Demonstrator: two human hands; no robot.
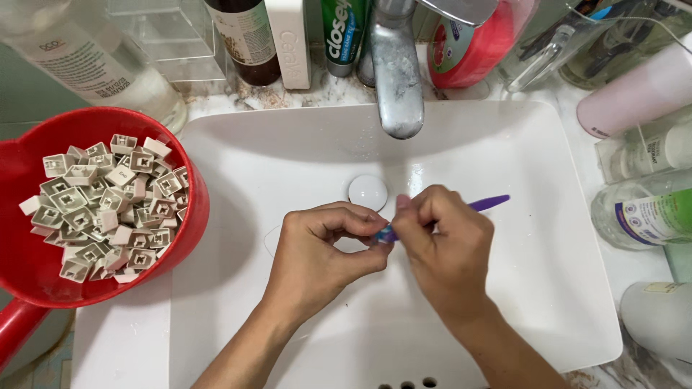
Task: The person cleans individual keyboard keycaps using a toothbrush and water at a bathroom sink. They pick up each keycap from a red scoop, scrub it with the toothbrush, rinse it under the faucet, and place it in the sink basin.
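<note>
Over the white sink (pixel 238 180), both hands meet at the middle. My right hand (pixel 443 248) grips a toothbrush (pixel 490 204) with a purple handle that sticks out to the right; its blue head end points at my left fingertips. My left hand (pixel 324 252) pinches something small against the brush head, hidden by the fingers. A red bowl (pixel 18 180) at the left rim holds several beige keyboard keycaps (pixel 108 205), most lying underside up.
A chrome faucet (pixel 396 79) reaches over the basin above the white drain plug (pixel 367 191). Bottles and tubes line the back ledge, with a pink container (pixel 479 43). More bottles (pixel 645 212) crowd the right counter.
</note>
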